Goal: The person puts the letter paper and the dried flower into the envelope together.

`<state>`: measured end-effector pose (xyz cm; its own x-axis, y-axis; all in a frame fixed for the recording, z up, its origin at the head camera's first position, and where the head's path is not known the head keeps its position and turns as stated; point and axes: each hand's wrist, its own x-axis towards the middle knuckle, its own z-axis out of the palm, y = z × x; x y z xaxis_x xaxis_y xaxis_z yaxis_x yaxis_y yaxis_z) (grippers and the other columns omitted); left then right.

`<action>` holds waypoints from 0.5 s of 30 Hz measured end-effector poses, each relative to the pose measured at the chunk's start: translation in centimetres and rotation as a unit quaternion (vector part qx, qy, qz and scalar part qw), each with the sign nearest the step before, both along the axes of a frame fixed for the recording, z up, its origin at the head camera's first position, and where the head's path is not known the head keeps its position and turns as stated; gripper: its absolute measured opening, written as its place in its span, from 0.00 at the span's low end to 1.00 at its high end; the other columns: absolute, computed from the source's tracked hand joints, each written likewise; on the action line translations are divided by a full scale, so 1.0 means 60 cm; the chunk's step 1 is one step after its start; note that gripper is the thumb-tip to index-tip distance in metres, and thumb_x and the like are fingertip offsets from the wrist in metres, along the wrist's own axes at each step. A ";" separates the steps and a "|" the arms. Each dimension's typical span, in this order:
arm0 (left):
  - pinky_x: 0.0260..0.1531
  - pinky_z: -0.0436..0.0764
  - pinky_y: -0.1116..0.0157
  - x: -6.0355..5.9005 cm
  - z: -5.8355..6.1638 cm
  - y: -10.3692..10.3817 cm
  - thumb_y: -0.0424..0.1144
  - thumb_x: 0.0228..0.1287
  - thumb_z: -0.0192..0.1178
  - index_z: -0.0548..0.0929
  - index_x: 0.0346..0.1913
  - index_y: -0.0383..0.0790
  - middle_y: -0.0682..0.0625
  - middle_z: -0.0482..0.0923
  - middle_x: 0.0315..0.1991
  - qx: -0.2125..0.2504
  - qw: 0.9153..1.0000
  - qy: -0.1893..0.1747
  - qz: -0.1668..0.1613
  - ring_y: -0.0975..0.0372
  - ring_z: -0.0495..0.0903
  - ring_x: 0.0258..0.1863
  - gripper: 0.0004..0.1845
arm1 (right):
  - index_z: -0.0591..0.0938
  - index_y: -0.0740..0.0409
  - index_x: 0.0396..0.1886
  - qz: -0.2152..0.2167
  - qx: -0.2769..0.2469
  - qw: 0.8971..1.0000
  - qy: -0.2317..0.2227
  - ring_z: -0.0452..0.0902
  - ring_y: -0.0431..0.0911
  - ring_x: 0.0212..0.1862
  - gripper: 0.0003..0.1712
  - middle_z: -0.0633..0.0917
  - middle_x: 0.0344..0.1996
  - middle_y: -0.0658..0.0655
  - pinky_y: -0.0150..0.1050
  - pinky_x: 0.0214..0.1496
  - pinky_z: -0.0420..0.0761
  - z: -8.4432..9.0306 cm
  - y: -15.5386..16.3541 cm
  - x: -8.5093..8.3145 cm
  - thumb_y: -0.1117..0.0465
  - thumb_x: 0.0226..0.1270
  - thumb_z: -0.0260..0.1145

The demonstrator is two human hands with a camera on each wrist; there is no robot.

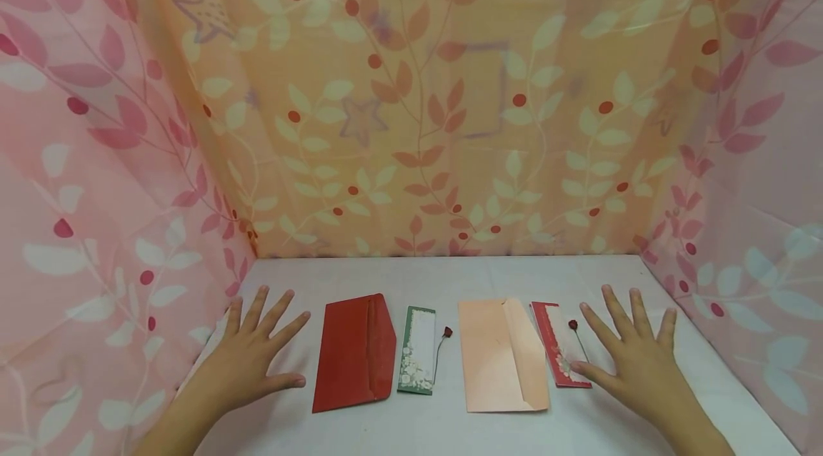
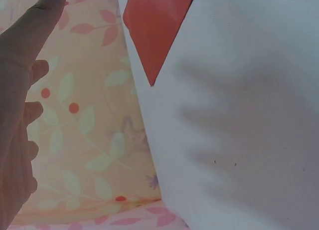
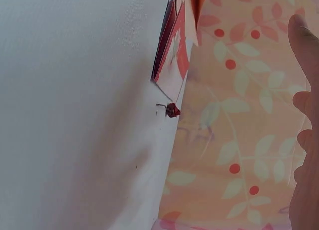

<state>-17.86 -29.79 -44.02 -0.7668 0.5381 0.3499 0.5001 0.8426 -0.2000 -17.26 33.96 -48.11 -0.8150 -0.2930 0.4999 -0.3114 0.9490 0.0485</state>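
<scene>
My left hand [image 1: 253,345] lies flat with fingers spread on the white table [image 1: 437,427], just left of a red envelope [image 1: 356,352]; the same red envelope [image 2: 154,25] shows in the left wrist view. A green card [image 1: 416,350] with a small red flower pin [image 1: 444,342] lies right of it. Further right are a peach envelope [image 1: 501,356] and a red card [image 1: 558,345] with another flower pin [image 1: 575,333]. My right hand [image 1: 633,352] rests spread beside the red card, its thumb at the card's edge. The red card [image 3: 174,50] and the pin [image 3: 172,109] appear in the right wrist view.
Pink and orange leaf-patterned cloth walls [image 1: 411,106] enclose the table on the left, back and right. Bare white tabletop lies in front of the envelopes and behind them up to the back cloth.
</scene>
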 end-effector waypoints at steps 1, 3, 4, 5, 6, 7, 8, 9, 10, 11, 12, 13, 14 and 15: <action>0.72 0.35 0.29 -0.001 0.000 0.001 0.78 0.51 0.62 0.66 0.77 0.56 0.43 0.49 0.83 0.000 1.000 -0.003 -0.001 0.38 0.36 0.81 0.52 | 0.58 0.38 0.82 0.000 0.001 1.000 0.002 0.23 0.63 0.82 0.63 0.44 0.84 0.58 0.75 0.68 0.17 -0.001 -0.002 -0.001 0.25 0.48 0.72; 0.73 0.32 0.31 -0.004 0.001 0.002 0.77 0.52 0.62 0.65 0.78 0.56 0.44 0.46 0.83 0.002 1.000 -0.015 -0.002 0.37 0.37 0.81 0.53 | 0.59 0.38 0.82 0.002 0.000 1.000 0.003 0.24 0.64 0.82 0.63 0.43 0.84 0.57 0.75 0.69 0.17 -0.002 -0.007 -0.001 0.25 0.48 0.73; 0.73 0.31 0.31 -0.005 0.001 0.003 0.77 0.53 0.62 0.64 0.78 0.57 0.44 0.45 0.84 0.005 1.000 -0.025 -0.001 0.37 0.37 0.81 0.52 | 0.59 0.39 0.82 0.005 -0.002 1.000 0.004 0.24 0.64 0.82 0.63 0.44 0.84 0.57 0.74 0.69 0.17 -0.002 -0.009 -0.002 0.26 0.48 0.74; 0.73 0.32 0.31 -0.006 0.002 0.004 0.76 0.53 0.63 0.64 0.79 0.57 0.44 0.45 0.84 0.008 0.999 -0.034 -0.001 0.37 0.37 0.81 0.53 | 0.60 0.40 0.81 0.007 -0.003 1.000 0.005 0.25 0.64 0.82 0.63 0.44 0.84 0.57 0.74 0.69 0.17 -0.002 -0.011 -0.003 0.26 0.48 0.74; 0.73 0.32 0.31 -0.007 0.002 0.006 0.75 0.53 0.65 0.63 0.79 0.57 0.45 0.44 0.84 0.013 0.999 -0.045 -0.001 0.38 0.37 0.81 0.53 | 0.61 0.40 0.81 0.010 -0.006 1.000 0.005 0.25 0.64 0.82 0.62 0.43 0.84 0.56 0.74 0.69 0.17 -0.002 -0.013 -0.004 0.27 0.48 0.74; 0.73 0.35 0.30 -0.008 0.004 0.008 0.75 0.53 0.65 0.63 0.79 0.57 0.45 0.44 0.84 0.019 0.998 -0.055 -0.002 0.38 0.37 0.82 0.53 | 0.61 0.40 0.81 0.012 -0.007 1.000 0.004 0.25 0.64 0.82 0.62 0.43 0.84 0.56 0.74 0.69 0.17 -0.003 -0.015 -0.004 0.27 0.48 0.74; 0.73 0.36 0.30 -0.009 0.006 0.010 0.74 0.53 0.66 0.63 0.79 0.58 0.45 0.44 0.84 0.023 0.998 -0.065 -0.002 0.38 0.37 0.82 0.53 | 0.61 0.40 0.81 0.014 -0.009 1.000 0.004 0.25 0.64 0.82 0.62 0.44 0.84 0.57 0.74 0.70 0.18 -0.003 -0.017 -0.005 0.27 0.48 0.74; 0.73 0.37 0.30 -0.008 0.008 0.014 0.73 0.53 0.66 0.62 0.79 0.58 0.45 0.44 0.84 0.029 0.997 -0.076 -0.003 0.39 0.37 0.82 0.53 | 0.62 0.40 0.81 0.017 -0.011 1.000 0.004 0.26 0.64 0.82 0.61 0.45 0.84 0.57 0.74 0.70 0.18 -0.003 -0.019 -0.006 0.27 0.48 0.74; 0.73 0.40 0.30 -0.008 0.011 0.018 0.73 0.53 0.67 0.62 0.79 0.58 0.45 0.45 0.84 0.034 0.996 -0.083 -0.004 0.39 0.38 0.82 0.52 | 0.61 0.40 0.81 0.018 -0.013 1.000 0.003 0.26 0.64 0.82 0.61 0.47 0.84 0.58 0.74 0.70 0.18 -0.003 -0.022 -0.006 0.28 0.49 0.74; 0.73 0.42 0.30 -0.008 0.014 0.022 0.73 0.53 0.66 0.62 0.80 0.59 0.45 0.46 0.84 0.039 0.995 -0.088 -0.005 0.39 0.38 0.82 0.52 | 0.62 0.40 0.81 0.019 -0.014 1.000 0.003 0.26 0.63 0.82 0.61 0.47 0.84 0.58 0.74 0.70 0.18 -0.003 -0.024 -0.007 0.28 0.49 0.75; 0.72 0.44 0.30 -0.008 0.016 0.026 0.74 0.54 0.65 0.62 0.80 0.59 0.45 0.46 0.84 0.041 0.995 -0.092 -0.006 0.39 0.39 0.82 0.52 | 0.62 0.40 0.80 0.020 -0.015 1.000 0.002 0.26 0.63 0.83 0.60 0.48 0.84 0.58 0.74 0.70 0.19 -0.002 -0.027 -0.007 0.28 0.49 0.75; 0.72 0.46 0.30 -0.009 0.017 0.029 0.75 0.54 0.64 0.61 0.80 0.60 0.45 0.47 0.84 0.041 0.995 -0.095 -0.006 0.39 0.40 0.82 0.52 | 0.62 0.40 0.80 0.022 -0.016 1.000 0.003 0.26 0.63 0.83 0.60 0.48 0.84 0.58 0.74 0.71 0.19 -0.002 -0.029 -0.007 0.29 0.49 0.75; 0.72 0.47 0.30 -0.010 0.018 0.032 0.76 0.55 0.62 0.61 0.80 0.60 0.45 0.47 0.84 0.041 0.994 -0.098 -0.004 0.39 0.40 0.82 0.52 | 0.62 0.40 0.80 0.024 -0.019 1.000 0.004 0.26 0.62 0.83 0.60 0.49 0.83 0.58 0.74 0.71 0.19 -0.002 -0.032 -0.007 0.30 0.49 0.75; 0.72 0.46 0.30 -0.011 0.018 0.034 0.76 0.55 0.62 0.61 0.80 0.61 0.46 0.47 0.84 0.043 0.994 -0.103 -0.001 0.39 0.40 0.82 0.52 | 0.62 0.40 0.80 0.025 -0.020 0.999 0.004 0.26 0.62 0.83 0.60 0.49 0.84 0.58 0.74 0.71 0.20 -0.001 -0.034 -0.007 0.30 0.50 0.75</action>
<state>-18.55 -27.76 -42.94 -0.8254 0.5156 0.2299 0.5254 0.8506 -0.0211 -17.71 31.94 -48.18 -0.7961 -0.3125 0.5183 -0.3577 0.9337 0.0135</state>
